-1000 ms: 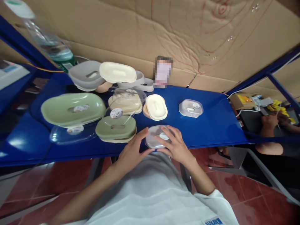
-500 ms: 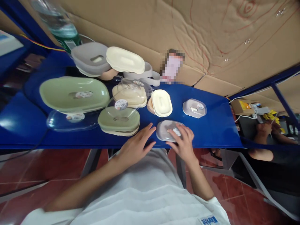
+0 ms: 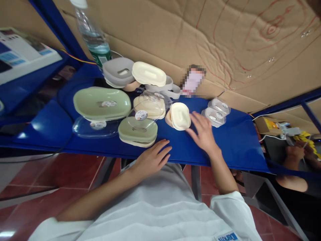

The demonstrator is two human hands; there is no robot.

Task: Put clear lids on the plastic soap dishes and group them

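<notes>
My left hand point(image 3: 151, 159) lies flat and open on the front edge of the blue table point(image 3: 233, 144), holding nothing. My right hand point(image 3: 203, 132) is open, fingers spread, over the table between a cream lidded box point(image 3: 179, 115) and two small clear-lidded grey boxes point(image 3: 216, 112); it holds nothing. The upper small box leans on the lower one beside the cardboard wall. Left of my hands sits a stack of green and cream trays point(image 3: 137, 132) with a clear lid on top.
A large green tray point(image 3: 101, 103) rests on a clear lid, with grey and cream containers point(image 3: 132, 74) and a water bottle point(image 3: 92, 33) behind. Cardboard point(image 3: 225, 43) backs the table. Another person's hands point(image 3: 296, 152) work at the far right. A machine point(image 3: 22, 57) stands at left.
My right hand carried the small grey box from the front edge to the back, set it against the other small box and let go. My left hand stayed near the front edge.
</notes>
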